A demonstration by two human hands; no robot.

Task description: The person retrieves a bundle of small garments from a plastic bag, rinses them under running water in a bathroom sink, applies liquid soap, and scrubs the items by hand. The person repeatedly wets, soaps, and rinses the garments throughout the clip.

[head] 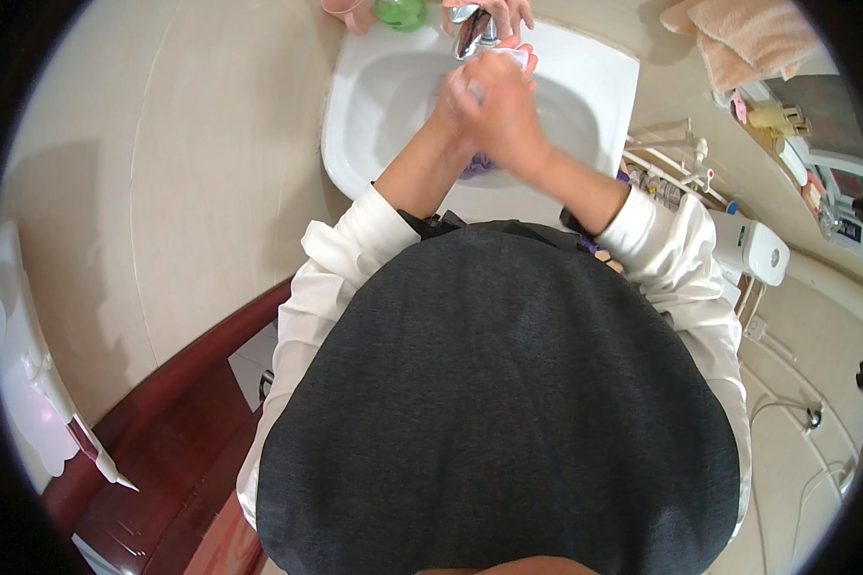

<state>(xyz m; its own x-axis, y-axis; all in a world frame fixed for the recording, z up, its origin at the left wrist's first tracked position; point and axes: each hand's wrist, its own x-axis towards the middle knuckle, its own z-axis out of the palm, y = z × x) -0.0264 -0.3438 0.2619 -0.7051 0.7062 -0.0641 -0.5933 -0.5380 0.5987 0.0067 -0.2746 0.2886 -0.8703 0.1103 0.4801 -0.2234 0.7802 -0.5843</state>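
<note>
Both of my hands are pressed together over the white washbasin [359, 144], just below the chrome faucet [469, 36]. My right hand [507, 100] lies on top, curled and slightly blurred. Beneath it is my left hand [460, 104], mostly covered, with some fingertips showing beyond. Between them pokes out a whitish, faintly lavender wet thing [516, 56]; whether it is cloth or soap I cannot tell. Purple crumpled fabric [478, 167] shows in the basin below my wrists.
A pink cup [345, 11] and a green container [401, 13] stand behind the basin's left corner. What looks like a mirrored hand [507, 16] appears behind the faucet. Peach towels [755, 36] hang at right, above white pipes [697, 154]. Tiled wall [208, 144] borders the left.
</note>
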